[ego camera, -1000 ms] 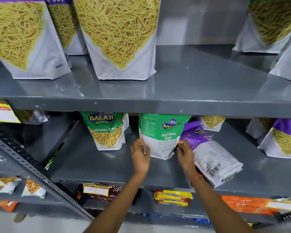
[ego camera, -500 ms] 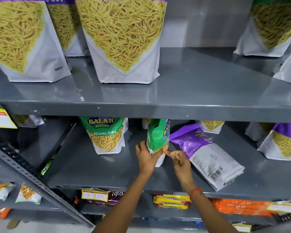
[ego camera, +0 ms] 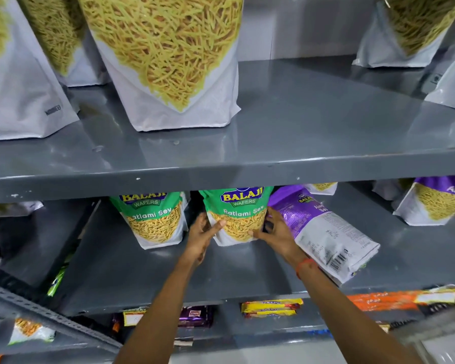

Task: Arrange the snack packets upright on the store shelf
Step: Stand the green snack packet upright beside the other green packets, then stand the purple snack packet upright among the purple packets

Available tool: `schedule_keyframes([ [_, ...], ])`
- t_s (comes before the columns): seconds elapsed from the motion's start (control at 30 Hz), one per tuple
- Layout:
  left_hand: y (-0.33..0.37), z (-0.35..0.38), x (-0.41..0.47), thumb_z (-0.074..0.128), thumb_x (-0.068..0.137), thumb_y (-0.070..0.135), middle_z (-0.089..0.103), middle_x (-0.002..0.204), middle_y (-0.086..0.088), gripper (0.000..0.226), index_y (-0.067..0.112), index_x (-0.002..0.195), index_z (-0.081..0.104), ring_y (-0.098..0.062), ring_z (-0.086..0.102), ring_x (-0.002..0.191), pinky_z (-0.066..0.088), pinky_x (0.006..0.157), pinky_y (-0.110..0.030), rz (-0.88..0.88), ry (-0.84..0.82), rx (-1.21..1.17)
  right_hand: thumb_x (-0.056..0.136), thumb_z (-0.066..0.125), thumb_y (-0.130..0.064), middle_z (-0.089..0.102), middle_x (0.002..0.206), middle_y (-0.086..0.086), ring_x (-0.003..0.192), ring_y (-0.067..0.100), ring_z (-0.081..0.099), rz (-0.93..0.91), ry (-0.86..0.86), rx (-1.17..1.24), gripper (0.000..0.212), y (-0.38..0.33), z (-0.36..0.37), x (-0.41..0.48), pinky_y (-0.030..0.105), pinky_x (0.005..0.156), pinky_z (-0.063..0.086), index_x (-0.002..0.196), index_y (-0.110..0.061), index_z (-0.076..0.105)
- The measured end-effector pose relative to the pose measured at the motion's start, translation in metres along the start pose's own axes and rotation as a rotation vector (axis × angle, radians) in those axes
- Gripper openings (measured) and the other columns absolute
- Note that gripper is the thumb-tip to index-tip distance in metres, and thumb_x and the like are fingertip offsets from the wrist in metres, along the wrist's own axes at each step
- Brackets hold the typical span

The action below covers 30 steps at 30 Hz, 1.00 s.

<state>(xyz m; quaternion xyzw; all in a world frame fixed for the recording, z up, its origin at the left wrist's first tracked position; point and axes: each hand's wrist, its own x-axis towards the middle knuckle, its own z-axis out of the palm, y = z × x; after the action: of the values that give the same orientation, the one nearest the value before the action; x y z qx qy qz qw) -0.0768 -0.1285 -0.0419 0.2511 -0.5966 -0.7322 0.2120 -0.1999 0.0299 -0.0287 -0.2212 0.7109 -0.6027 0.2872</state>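
Note:
A green Ratlami Sev packet (ego camera: 237,214) stands upright on the middle grey shelf (ego camera: 147,274), front label facing me. My left hand (ego camera: 204,232) presses its left side and my right hand (ego camera: 276,228) presses its right side, so both hold it. A second green Ratlami Sev packet (ego camera: 153,219) stands upright just to its left. A purple and white packet (ego camera: 323,229) lies on its back to the right, touching my right wrist, barcode toward me.
Big sev pouches (ego camera: 168,59) stand on the upper shelf (ego camera: 300,143), with more at its right end. Another purple pouch (ego camera: 436,203) stands at the far right of the middle shelf. Flat snack bars (ego camera: 271,307) lie on the lower shelf. A slotted rack (ego camera: 50,313) runs lower left.
The green packet was back side out, then edge-on between my hands; now its front faces me and it stands upright. Both hands moved to its sides. The view has moved closer.

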Motion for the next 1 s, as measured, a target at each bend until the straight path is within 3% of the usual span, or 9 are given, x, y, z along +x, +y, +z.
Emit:
schedule_keyframes([
  [0.13, 0.001, 0.01, -0.01, 0.064, 0.083, 0.005, 0.061, 0.122, -0.005, 0.038, 0.015, 0.118, 0.054, -0.014, 0.059, 0.112, 0.039, 0.11, -0.046, 0.07, 0.087, 0.115, 0.065, 0.08, -0.012, 0.053, 0.129, 0.013, 0.121, 0.03, 0.052, -0.036, -0.002, -0.052, 0.071, 0.005, 0.004, -0.002, 0.052, 0.101, 0.046, 0.124, -0.021, 0.04],
  [0.23, -0.004, 0.031, -0.028, 0.058, 0.088, 0.028, 0.028, 0.155, -0.008, 0.07, 0.014, 0.145, 0.021, -0.017, 0.027, 0.142, 0.026, 0.117, -0.036, 0.184, 0.225, 0.281, 0.063, 0.074, -0.05, 0.05, 0.128, 0.002, 0.119, 0.019, 0.049, -0.146, 0.104, -0.194, 0.075, 0.002, 0.004, -0.012, 0.034, 0.1, 0.046, 0.126, -0.025, 0.041],
  [0.3, -0.007, 0.053, -0.047, 0.05, 0.09, 0.037, -0.003, 0.158, 0.002, 0.08, 0.019, 0.148, -0.003, -0.005, -0.002, 0.144, 0.008, 0.118, -0.025, 0.272, 0.385, 0.503, 0.076, 0.062, -0.046, 0.052, 0.119, 0.006, 0.11, 0.016, 0.049, -0.309, 0.267, -0.296, 0.059, -0.004, -0.004, -0.02, 0.02, 0.091, 0.04, 0.123, -0.015, 0.047],
  [0.4, -0.019, 0.091, -0.073, 0.038, 0.094, 0.04, -0.006, 0.155, 0.0, 0.074, 0.032, 0.142, -0.017, 0.005, -0.015, 0.141, -0.003, 0.116, -0.014, 0.481, 0.473, 0.767, 0.083, 0.043, -0.037, 0.057, 0.116, 0.017, 0.108, 0.029, 0.05, -0.458, 0.408, -0.638, 0.047, -0.01, -0.032, -0.022, 0.032, 0.092, 0.042, 0.118, -0.007, 0.051],
  [0.5, -0.04, 0.144, -0.082, 0.027, 0.094, 0.048, 0.008, 0.156, -0.001, 0.064, 0.023, 0.147, 0.0, 0.004, -0.006, 0.143, 0.0, 0.115, -0.01, 0.537, 0.363, 0.864, 0.079, 0.038, -0.045, 0.053, 0.124, 0.028, 0.114, 0.044, 0.051, -0.326, 0.353, -0.992, 0.062, -0.001, -0.077, -0.011, 0.048, 0.098, 0.044, 0.121, -0.001, 0.05],
  [0.6, -0.059, 0.21, -0.088, 0.026, 0.09, 0.055, 0.031, 0.152, -0.006, 0.068, 0.016, 0.145, 0.023, -0.019, 0.029, 0.14, 0.025, 0.116, -0.031, 0.274, 0.298, 0.761, 0.089, 0.037, -0.05, 0.039, 0.143, 0.024, 0.131, 0.04, 0.037, 0.007, 0.169, -1.037, 0.063, 0.003, -0.133, -0.009, 0.047, 0.11, 0.029, 0.133, -0.006, 0.04],
  [0.7, -0.056, 0.257, -0.085, 0.043, 0.087, 0.043, 0.064, 0.112, -0.028, 0.057, 0.008, 0.132, 0.045, -0.044, 0.06, 0.103, 0.048, 0.08, -0.044, 0.007, 0.424, 0.475, 0.094, 0.026, -0.049, 0.04, 0.145, 0.021, 0.132, 0.039, 0.037, 0.197, -0.001, -0.904, 0.057, -0.002, -0.179, -0.015, 0.045, 0.111, 0.028, 0.133, -0.009, 0.04],
  [0.87, -0.061, 0.254, -0.056, 0.059, 0.081, 0.012, 0.066, 0.1, -0.037, 0.022, -0.008, 0.086, 0.066, -0.047, 0.063, 0.1, 0.049, 0.079, -0.047, -0.254, 0.714, 0.162, 0.095, 0.041, -0.022, 0.062, 0.115, 0.029, 0.11, 0.032, 0.057, 0.268, 0.069, -0.49, 0.041, 0.006, -0.217, -0.013, 0.032, 0.079, 0.044, 0.102, 0.013, 0.061],
  [1.0, -0.08, 0.228, -0.039, 0.061, 0.068, 0.02, 0.066, 0.086, -0.025, 0.008, 0.014, 0.064, 0.056, -0.027, 0.061, 0.087, 0.053, 0.084, -0.047, -0.31, 0.654, 0.049, 0.088, 0.055, -0.009, 0.055, 0.08, 0.011, 0.058, 0.006, 0.05, 0.265, 0.073, -0.244, 0.033, 0.02, -0.224, -0.009, 0.015, 0.045, 0.04, 0.055, -0.009, 0.057],
])
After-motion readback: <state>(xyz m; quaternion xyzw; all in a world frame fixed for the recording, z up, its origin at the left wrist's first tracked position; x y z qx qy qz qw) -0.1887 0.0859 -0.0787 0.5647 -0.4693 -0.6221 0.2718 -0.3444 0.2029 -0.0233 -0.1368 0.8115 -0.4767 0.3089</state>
